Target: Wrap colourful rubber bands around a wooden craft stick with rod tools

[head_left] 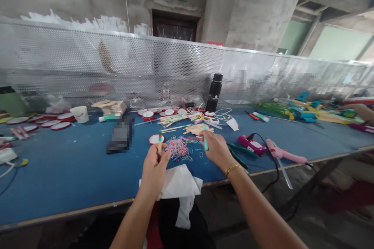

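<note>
My left hand [154,165] is closed around a wooden craft stick [159,144], held upright. The stick's upper end has red and green bands. In my right hand [216,147] is a slim teal pen [206,142], gripped between the fingers and pointing down. Between my hands lies a heap of small coloured rubber bands [177,148], with a few loose ones to its right. Just behind the left hand is a round white disc with a red rim [156,139]. Plain wooden sticks [196,129] are piled behind my right hand. White tissue paper [179,183] hangs over the table edge.
On the right are a pink glue gun [284,155], a magenta device [251,145] and a black cable. A black bottle [214,93] stands by the perforated screen [187,62]. Leftward are a dark phone-like object [120,136], a paper cup [80,114] and several red-rimmed discs [60,125].
</note>
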